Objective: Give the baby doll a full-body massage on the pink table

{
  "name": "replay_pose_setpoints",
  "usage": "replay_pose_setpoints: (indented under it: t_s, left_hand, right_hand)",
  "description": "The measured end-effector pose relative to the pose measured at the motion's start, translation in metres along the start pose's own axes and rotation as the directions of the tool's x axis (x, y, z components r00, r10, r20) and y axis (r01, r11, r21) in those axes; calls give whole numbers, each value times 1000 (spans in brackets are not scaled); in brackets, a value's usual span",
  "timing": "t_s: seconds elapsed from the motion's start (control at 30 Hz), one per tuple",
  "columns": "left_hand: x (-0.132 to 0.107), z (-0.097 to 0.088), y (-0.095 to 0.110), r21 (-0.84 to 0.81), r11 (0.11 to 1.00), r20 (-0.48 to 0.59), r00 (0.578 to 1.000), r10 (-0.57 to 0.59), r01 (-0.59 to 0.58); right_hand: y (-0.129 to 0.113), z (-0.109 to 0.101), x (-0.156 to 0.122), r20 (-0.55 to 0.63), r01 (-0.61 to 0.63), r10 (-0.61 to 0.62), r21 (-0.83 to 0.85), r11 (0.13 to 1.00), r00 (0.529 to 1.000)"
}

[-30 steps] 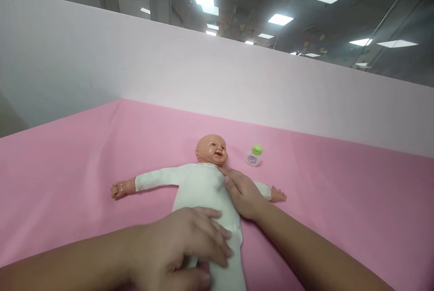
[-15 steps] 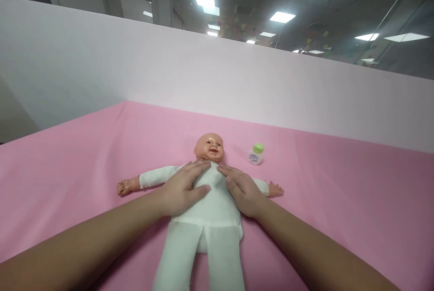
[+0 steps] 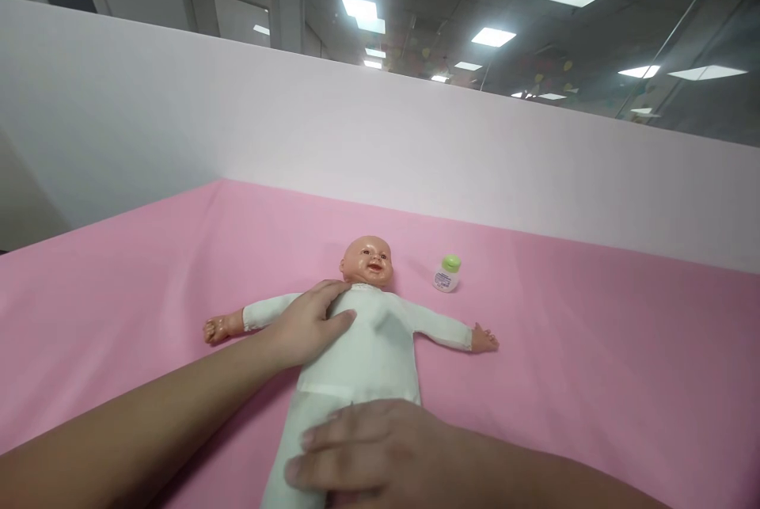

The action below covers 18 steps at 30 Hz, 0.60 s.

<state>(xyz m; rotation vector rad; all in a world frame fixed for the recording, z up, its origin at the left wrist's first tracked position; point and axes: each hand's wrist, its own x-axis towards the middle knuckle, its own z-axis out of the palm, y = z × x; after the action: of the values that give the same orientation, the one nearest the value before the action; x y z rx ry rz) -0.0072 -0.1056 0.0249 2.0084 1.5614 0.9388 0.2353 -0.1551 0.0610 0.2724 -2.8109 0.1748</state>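
Observation:
A baby doll with a hard plastic head and a white cloth body lies on its back, arms spread wide. My left hand rests open on the doll's chest and shoulder at the left, thumb apart from the fingers. Over the doll's hips and upper legs is my right hand, fingers stretched out to the left and slightly blurred. It hides much of the doll's legs; whether it touches them I cannot tell. Beside the doll's head, to the right, stands a small clear bottle with a green cap.
A pink sheet covers the surface under the doll. Behind it rises a white partition. Beyond that are a door frame at the left and a ceiling with several lit panels.
My right hand has left the right side of the doll's chest and moved down toward me, over the hips. My left hand has shifted slightly left on the chest.

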Motion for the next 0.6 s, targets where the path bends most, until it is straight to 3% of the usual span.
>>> replay_pose_setpoints:
  t_s: [0.07, 0.2, 0.37, 0.6]
  left_hand:
    - [0, 0, 0, 2, 1000, -11, 1000, 5, -5]
    - [1, 2, 0, -2, 1000, -25, 1000, 18, -18]
    - [3, 4, -3, -36, 999, -24, 1000, 6, -7]
    - [3, 2, -2, -118, 992, -4, 999, 37, -37]
  right_hand:
    - [-4, 3, 1, 57, -42, 41, 8, 999, 998]
    - [9, -4, -5, 111, -272, 261, 101, 957, 959]
    - [38, -10, -14, 163, -495, 472, 154, 855, 867]
    - [68, -1, -29, 87, -698, 693, 118, 706, 716]
